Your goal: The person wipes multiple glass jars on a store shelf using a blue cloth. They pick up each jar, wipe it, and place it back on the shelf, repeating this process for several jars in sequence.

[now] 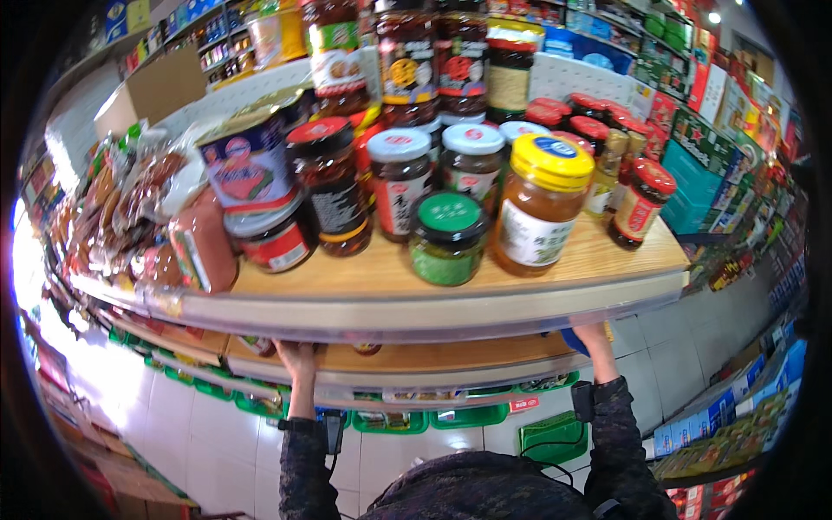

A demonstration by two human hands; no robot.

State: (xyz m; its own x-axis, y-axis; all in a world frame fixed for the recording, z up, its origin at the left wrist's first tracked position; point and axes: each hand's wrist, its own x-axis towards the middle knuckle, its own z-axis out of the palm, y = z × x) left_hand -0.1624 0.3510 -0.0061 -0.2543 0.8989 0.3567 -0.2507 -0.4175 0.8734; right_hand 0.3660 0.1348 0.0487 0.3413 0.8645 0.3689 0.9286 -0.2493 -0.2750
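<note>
Both my arms reach in beneath the front edge of a wooden top shelf (390, 276). My left hand (297, 357) is over the lower shelf (429, 356), its fingertips hidden by the upper edge. Just left of it lies a jar (258, 344), partly covered, and another jar (366, 348) shows to its right. My right hand (590, 335) is at the lower shelf's right end, gripping what looks like a blue cloth (574, 342); its fingers are mostly hidden.
The top shelf carries a honey-coloured jar with yellow lid (543, 205), a green-lidded jar (448, 237), a tin (246, 159), a small red-capped bottle (642, 203) and packaged meats (110, 214). Green baskets (390, 422) line the bottom. A green crate (552, 437) sits on the tiled floor.
</note>
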